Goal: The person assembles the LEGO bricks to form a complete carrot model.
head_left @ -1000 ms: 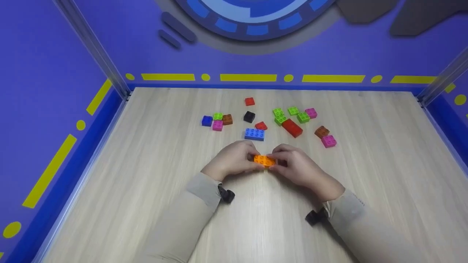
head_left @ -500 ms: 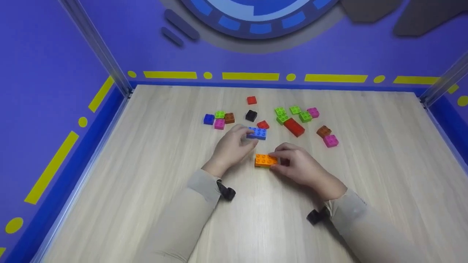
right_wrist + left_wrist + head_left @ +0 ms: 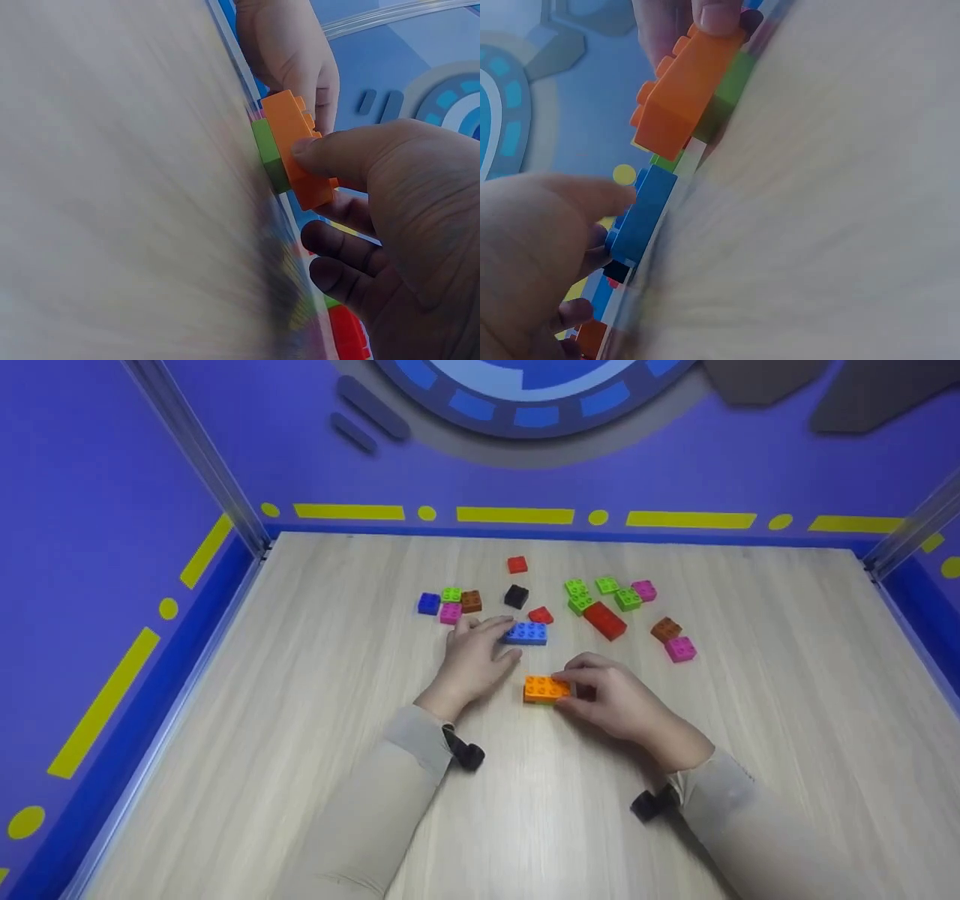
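My right hand (image 3: 616,703) pinches the right end of an orange toy brick (image 3: 541,688) between thumb and fingers. Under the orange brick a green brick (image 3: 268,156) shows, shorter than the orange one. Beyond them lies a long blue brick (image 3: 528,634), studs up. My left hand (image 3: 469,661) is at that brick's left end, fingers loosely extended and fingertips right at its edge, thumb apart. In the left wrist view, the blue brick (image 3: 645,217) appears just past the left thumb, with nothing gripped.
Behind the blue brick lie a red piece (image 3: 541,616), a black brick (image 3: 516,597) and a small red brick (image 3: 517,564). Several small bricks cluster at left by a brown one (image 3: 471,601). At right are green bricks, a long red brick (image 3: 604,620) and a pink one (image 3: 681,649).
My left hand has let go of the orange brick and moved forward to the blue brick, then drawn slightly left. The right hand keeps its pinch on the orange brick in place.
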`<state>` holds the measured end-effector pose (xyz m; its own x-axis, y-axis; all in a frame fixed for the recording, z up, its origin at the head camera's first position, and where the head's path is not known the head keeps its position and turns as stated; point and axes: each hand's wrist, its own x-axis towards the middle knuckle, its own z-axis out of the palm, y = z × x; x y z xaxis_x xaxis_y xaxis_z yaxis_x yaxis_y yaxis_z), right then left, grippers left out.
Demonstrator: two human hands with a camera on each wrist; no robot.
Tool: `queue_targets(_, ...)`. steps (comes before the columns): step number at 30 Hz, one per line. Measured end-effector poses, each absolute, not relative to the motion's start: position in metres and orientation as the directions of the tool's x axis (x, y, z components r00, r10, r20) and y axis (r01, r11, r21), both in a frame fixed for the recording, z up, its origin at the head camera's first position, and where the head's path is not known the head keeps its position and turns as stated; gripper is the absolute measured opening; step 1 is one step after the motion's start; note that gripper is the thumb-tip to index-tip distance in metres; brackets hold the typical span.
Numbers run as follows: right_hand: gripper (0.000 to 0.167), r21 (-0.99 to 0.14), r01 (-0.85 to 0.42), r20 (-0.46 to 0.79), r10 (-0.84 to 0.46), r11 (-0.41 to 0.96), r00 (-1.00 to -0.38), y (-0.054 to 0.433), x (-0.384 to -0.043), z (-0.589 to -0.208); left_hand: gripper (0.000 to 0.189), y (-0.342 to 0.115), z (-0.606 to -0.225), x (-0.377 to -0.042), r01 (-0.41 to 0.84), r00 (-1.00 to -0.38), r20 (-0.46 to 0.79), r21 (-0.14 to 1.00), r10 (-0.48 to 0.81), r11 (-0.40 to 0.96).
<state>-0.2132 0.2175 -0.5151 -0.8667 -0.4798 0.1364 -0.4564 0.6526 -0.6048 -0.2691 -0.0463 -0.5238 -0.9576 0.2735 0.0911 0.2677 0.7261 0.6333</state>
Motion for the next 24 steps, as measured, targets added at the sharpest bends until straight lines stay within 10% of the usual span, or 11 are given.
queue_targets(24, 0.037, -0.625, -0.416, 0.15, -0.421, 0.661, -0.894, 0.221, -0.217, -0.5211, 0.024, -0.0487, -0.5258, -0.2682, 0.305, -0.95, 0.213, 0.779, 0.226, 0.547)
